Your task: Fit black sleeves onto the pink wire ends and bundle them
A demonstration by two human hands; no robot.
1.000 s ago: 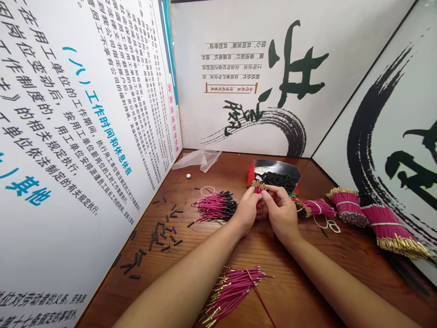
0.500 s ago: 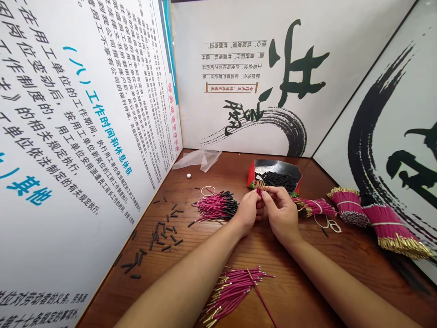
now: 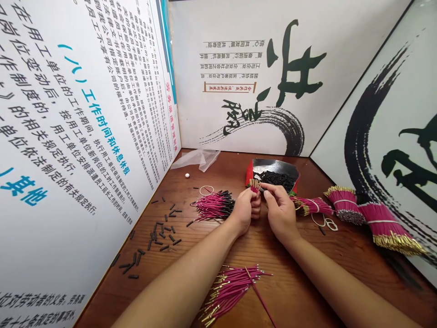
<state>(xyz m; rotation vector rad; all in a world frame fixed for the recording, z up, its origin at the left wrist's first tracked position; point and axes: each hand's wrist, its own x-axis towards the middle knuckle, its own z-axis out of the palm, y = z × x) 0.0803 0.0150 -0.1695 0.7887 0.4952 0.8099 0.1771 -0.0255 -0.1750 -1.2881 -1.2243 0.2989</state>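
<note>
My left hand (image 3: 243, 210) is closed around a small bundle of magenta wires (image 3: 254, 184), their gold terminals pointing up above the fist. Just right of the bundle, my right hand (image 3: 282, 210) pinches thumb and forefinger together at the wire tips. A small dark piece, seemingly a black sleeve, shows at those fingertips; most of it is hidden. Behind both hands stands a red box (image 3: 250, 172) filled with black sleeves (image 3: 276, 181). Left of my left fist lies a pile of magenta wires with black sleeved ends (image 3: 213, 206).
Loose black sleeves (image 3: 160, 234) are scattered at the left. Nearer me lies a pile of loose magenta wires (image 3: 232, 291). Rubber-banded wire bundles (image 3: 389, 225) line the right side, beside white rubber bands (image 3: 330, 223). A plastic bag (image 3: 201, 159) rests near the back panel.
My hands have drawn slightly apart from each other. The gold ends of the bundle now show more above my left fist. The view has shifted a little.
</note>
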